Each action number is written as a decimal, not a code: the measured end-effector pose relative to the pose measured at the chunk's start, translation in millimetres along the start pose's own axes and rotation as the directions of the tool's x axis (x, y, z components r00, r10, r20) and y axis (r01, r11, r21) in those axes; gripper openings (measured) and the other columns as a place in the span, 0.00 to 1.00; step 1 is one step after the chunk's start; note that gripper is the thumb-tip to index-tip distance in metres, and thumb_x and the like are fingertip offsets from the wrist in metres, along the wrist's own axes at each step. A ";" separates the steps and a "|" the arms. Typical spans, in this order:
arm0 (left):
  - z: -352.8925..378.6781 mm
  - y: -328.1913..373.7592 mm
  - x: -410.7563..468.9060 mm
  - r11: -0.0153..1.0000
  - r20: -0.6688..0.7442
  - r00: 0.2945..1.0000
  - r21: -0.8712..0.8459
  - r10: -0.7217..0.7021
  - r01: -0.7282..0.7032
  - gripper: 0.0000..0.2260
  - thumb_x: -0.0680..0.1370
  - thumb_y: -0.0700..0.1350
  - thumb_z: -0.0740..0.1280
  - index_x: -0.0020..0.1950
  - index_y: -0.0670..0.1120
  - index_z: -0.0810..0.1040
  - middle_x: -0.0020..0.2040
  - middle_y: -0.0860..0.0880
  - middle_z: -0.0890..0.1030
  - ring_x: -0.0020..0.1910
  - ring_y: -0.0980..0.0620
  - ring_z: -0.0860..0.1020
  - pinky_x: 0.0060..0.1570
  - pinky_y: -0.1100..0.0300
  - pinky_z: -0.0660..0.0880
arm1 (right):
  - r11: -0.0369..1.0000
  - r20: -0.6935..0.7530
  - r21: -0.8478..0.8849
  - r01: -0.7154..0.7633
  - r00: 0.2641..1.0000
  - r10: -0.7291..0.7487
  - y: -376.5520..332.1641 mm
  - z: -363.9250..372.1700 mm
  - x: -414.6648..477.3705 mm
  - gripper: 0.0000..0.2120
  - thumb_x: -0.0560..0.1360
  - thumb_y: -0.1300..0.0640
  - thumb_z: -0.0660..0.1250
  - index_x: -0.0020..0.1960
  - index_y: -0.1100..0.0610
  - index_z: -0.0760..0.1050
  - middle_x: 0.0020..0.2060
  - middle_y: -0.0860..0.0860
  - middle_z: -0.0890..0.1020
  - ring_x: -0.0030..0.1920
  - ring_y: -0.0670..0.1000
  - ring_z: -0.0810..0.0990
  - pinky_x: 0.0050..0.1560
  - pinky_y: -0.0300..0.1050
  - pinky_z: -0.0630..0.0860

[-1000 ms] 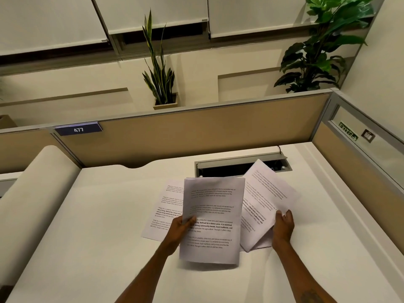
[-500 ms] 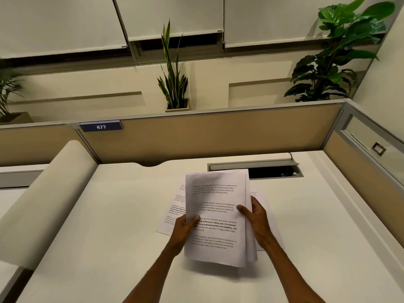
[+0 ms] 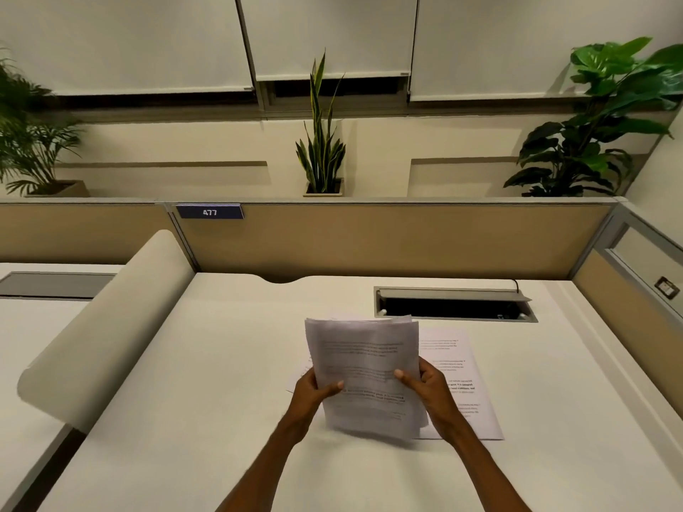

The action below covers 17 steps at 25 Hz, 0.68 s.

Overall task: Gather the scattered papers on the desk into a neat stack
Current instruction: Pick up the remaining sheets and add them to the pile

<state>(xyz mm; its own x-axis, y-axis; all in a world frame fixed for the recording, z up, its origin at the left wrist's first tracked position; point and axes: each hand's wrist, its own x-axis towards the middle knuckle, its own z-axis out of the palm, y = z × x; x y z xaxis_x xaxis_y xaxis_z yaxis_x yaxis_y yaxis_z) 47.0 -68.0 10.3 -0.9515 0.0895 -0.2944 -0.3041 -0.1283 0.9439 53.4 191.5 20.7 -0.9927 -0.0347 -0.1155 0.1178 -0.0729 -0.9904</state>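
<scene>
Left hand (image 3: 314, 391) and right hand (image 3: 428, 389) pinch paper stack (image 3: 364, 371) at its side edges, thumbs on front; one sheet (image 3: 465, 393) flat on desk (image 3: 184, 400)

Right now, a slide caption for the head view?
Both hands, left and right, square a sheaf of papers above one sheet lying on the desk.

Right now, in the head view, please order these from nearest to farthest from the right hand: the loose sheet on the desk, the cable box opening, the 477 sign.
From the right hand:
1. Loose sheet, on the desk just right of the hand, partly under it.
2. Cable box opening, farther back on the desk.
3. 477 sign, on the partition, back left.
</scene>
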 end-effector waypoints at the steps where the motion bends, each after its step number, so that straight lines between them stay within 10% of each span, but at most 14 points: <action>1: -3.2 -2.2 -1.3 1.000 -0.001 1.000 0.011 -0.004 0.004 0.16 0.74 0.38 0.76 0.61 0.47 0.80 0.58 0.45 0.86 0.54 0.47 0.87 0.47 0.58 0.84 | 1.000 -0.011 -0.006 0.003 1.000 -0.003 1.2 2.6 -1.6 0.15 0.75 0.54 0.73 0.61 0.50 0.79 0.54 0.51 0.87 0.51 0.54 0.87 0.49 0.49 0.84; 17: -15.9 -26.1 -20.9 0.989 -0.009 0.996 0.118 0.086 -0.084 0.15 0.77 0.36 0.73 0.63 0.45 0.82 0.55 0.46 0.87 0.56 0.48 0.85 0.53 0.59 0.83 | 0.969 -0.063 -0.228 -0.097 0.994 0.085 46.7 32.2 -27.6 0.16 0.80 0.58 0.66 0.68 0.55 0.74 0.59 0.53 0.83 0.61 0.53 0.81 0.52 0.37 0.80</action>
<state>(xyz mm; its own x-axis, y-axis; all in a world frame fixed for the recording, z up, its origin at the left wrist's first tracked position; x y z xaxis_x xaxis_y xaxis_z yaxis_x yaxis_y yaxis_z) 74.1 -82.3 -10.5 -0.9744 0.0694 -0.2137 -0.2154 -0.0175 0.9764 87.1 157.0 -19.9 -0.9788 0.0218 -0.2035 0.2044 0.1604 -0.9657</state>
